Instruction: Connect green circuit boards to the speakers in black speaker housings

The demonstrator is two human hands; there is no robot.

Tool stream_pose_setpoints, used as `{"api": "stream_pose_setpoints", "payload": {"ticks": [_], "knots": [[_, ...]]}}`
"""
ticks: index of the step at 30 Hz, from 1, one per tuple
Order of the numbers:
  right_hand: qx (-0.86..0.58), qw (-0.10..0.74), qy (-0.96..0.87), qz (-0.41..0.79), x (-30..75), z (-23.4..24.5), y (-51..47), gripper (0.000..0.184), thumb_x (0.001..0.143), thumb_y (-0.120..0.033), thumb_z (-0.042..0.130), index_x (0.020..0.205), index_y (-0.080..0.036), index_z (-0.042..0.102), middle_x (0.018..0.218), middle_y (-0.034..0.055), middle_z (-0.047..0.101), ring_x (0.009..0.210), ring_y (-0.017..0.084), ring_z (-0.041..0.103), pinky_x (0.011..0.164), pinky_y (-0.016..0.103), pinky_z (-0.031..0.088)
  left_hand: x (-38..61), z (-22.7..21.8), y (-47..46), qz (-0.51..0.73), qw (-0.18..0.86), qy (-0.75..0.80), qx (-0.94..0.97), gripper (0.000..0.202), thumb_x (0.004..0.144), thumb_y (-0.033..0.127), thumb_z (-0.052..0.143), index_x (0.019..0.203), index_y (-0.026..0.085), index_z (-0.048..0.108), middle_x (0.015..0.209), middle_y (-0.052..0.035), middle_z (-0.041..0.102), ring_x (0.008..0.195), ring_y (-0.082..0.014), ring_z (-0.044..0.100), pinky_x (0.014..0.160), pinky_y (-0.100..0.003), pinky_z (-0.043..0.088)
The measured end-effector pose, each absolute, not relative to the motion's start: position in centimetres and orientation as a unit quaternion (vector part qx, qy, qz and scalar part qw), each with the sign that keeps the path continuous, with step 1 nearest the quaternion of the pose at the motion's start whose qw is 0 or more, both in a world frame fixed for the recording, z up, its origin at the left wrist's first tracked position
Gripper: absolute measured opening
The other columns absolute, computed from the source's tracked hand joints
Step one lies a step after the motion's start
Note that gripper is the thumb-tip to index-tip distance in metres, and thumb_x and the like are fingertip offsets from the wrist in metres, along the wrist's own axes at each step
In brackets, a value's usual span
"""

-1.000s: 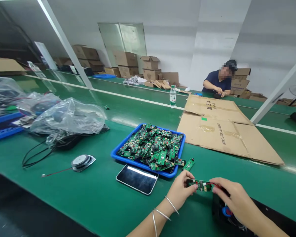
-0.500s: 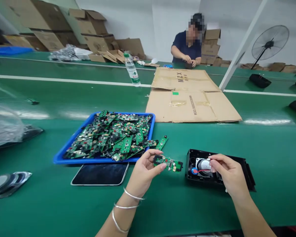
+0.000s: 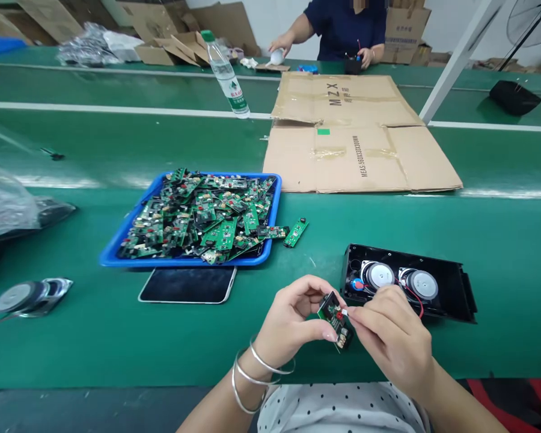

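My left hand [image 3: 304, 313] grips a small green circuit board [image 3: 336, 319] by its edges, tilted, just in front of the speaker box. Between the thumb and fingers of my right hand [image 3: 392, 337] is a small white connector plug [image 3: 345, 312], held against the board near its red part. Whether the plug is seated I cannot tell. Behind my right hand lies the open black speaker box [image 3: 448, 279], with two round speakers [image 3: 422, 284] inside, thin red wires and a blue round part [image 3: 357, 284] at its left end.
A blue tray [image 3: 110, 255] heaped with circuit boards stands left of centre, a phone [image 3: 187, 285] in front of it. One loose board [image 3: 296, 233] lies beside it. Flattened cardboard [image 3: 338, 159], a water bottle [image 3: 228, 78] and a co-worker [image 3: 347, 30] are beyond. Loose speakers [image 3: 31, 297] lie left.
Both hands have come together closer to me. The right hand has left the box's interior and brought the plug to the board, which has tilted. The co-worker's one hand has reached out sideways.
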State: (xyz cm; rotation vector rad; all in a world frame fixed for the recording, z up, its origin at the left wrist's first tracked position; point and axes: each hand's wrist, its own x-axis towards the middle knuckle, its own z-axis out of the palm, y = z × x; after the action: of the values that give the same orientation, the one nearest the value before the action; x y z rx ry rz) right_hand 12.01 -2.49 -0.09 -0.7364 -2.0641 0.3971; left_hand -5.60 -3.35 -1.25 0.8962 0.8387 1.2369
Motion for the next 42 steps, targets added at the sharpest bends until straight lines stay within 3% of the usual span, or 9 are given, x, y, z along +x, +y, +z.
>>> {"api": "stream_pose_setpoints", "payload": {"ticks": [4,9,16,19,36,42], "knots": [[-0.303,0.445,-0.827,0.16,12.1,-0.2,-2.7,0.018,0.085,-0.001,0.055,0.096,-0.013,0.061,0.073,0.0051,0.063,0.064,0.015,0.051,0.06,0.033,0.041,-5.3,-1.2,-3.3,0.538,0.64,0.388,0.389,0.046,0.046,0.036,0.09,0.079,0.014,0.066,0.074,-0.0039,0.071,0.069,-0.0162,0.067,0.064,-0.024,0.056],[-0.317,0.418,-0.829,0.195,12.5,-0.1,-2.9,0.019,0.085,-0.003,0.053,0.096,-0.017,0.059,0.074,0.0039,0.063,0.065,0.016,0.052,0.064,0.034,0.042,-5.1,-1.2,-3.6,0.57,0.596,0.366,0.431,0.04,0.057,0.038,0.085,0.084,0.017,0.065,0.076,-0.0037,0.071,0.07,-0.0174,0.069,0.065,-0.027,0.058],[-0.396,0.433,-0.763,0.272,12.1,1.1,-3.3,0.012,0.087,-0.008,0.049,0.082,-0.018,0.054,0.065,-0.0008,0.054,0.06,0.013,0.049,0.062,0.029,0.04,-4.7,-1.0,-4.4,0.595,0.321,0.35,0.648,0.046,0.065,0.026,0.081,0.106,0.021,0.062,0.091,-0.0053,0.07,0.087,-0.022,0.069,0.076,-0.036,0.06],[-0.417,0.439,-0.74,0.291,11.4,1.6,-3.5,0.013,0.087,-0.01,0.048,0.078,-0.019,0.051,0.065,-0.002,0.052,0.061,0.012,0.049,0.063,0.027,0.04,-4.3,-1.0,-4.6,0.604,0.259,0.33,0.677,0.045,0.068,0.023,0.079,0.109,0.02,0.06,0.095,-0.0048,0.068,0.09,-0.0212,0.068,0.077,-0.037,0.061],[-0.416,0.402,-0.725,0.374,11.3,2.0,-3.1,0.019,0.08,-0.012,0.042,0.064,-0.02,0.037,0.056,-0.0041,0.044,0.056,0.012,0.042,0.06,0.028,0.034,-3.9,-1.4,-5.0,0.612,0.295,0.315,0.663,0.044,0.072,0.022,0.077,0.113,0.024,0.06,0.098,-0.0056,0.065,0.091,-0.0211,0.067,0.076,-0.038,0.06],[-0.427,0.399,-0.721,0.373,11.2,2.0,-3.0,0.02,0.081,-0.011,0.044,0.064,-0.019,0.038,0.056,-0.0044,0.044,0.057,0.011,0.042,0.059,0.025,0.034,-3.6,-2.0,-5.1,0.617,0.235,0.32,0.68,0.053,0.068,0.013,0.079,0.117,0.024,0.061,0.1,-0.0056,0.066,0.095,-0.0214,0.066,0.081,-0.039,0.06]]}}
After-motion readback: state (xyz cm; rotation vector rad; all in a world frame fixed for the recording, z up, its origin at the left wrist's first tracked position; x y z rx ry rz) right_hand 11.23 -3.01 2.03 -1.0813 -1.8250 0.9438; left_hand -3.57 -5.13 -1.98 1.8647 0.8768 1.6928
